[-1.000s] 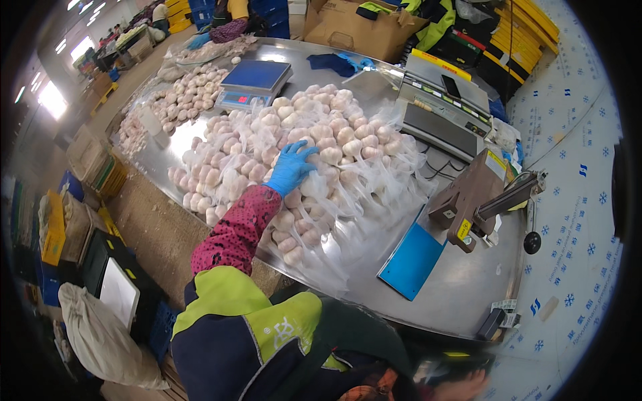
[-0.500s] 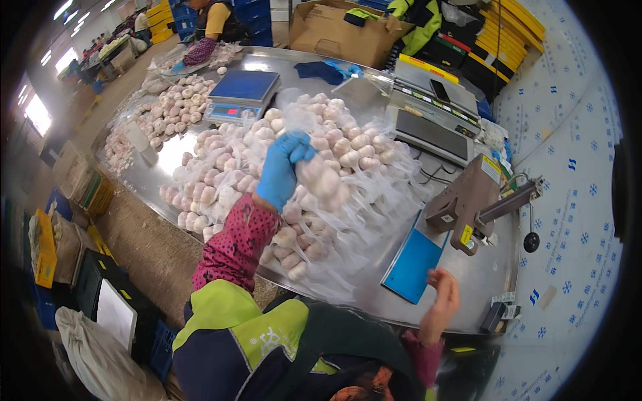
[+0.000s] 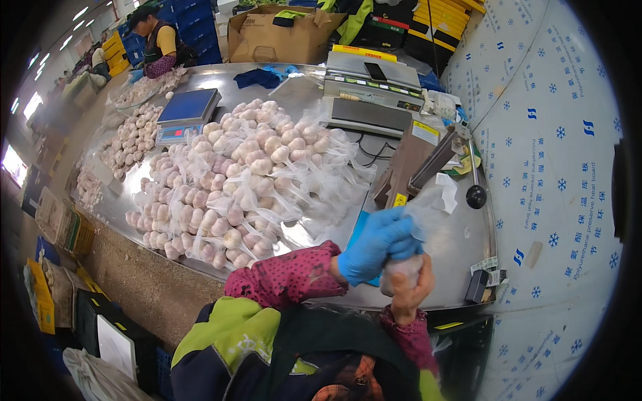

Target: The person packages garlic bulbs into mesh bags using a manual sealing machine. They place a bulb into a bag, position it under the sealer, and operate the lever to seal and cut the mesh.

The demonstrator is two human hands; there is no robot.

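My left hand [image 3: 378, 246], in a blue glove, grips the gathered neck of a white mesh bag of garlic [image 3: 400, 267] in front of the brown bench machine [image 3: 405, 160]. From below, my bare right hand [image 3: 413, 289] cups the same bag with its fingers curled round the bulbs. Loose mesh [image 3: 428, 217] sticks up past the glove, beside the machine's lever. The blue plate [image 3: 359, 226] at the machine's foot is partly hidden by my left hand. To the left lies a large heap of netted garlic [image 3: 247, 174] on the metal table [image 3: 321, 284].
A blue-topped scale [image 3: 189, 107] stands behind the heap, with loose garlic [image 3: 137, 137] left of it. The lever's black knob [image 3: 476, 196] juts out on the right. At the back are a flat machine [image 3: 368, 100], a cardboard box [image 3: 281, 37] and a co-worker [image 3: 164, 50].
My left hand has carried the bag of garlic from above the heap rightward and nearer, to the machine's front. My right hand, empty before, now holds the bag too. The view has shifted right.
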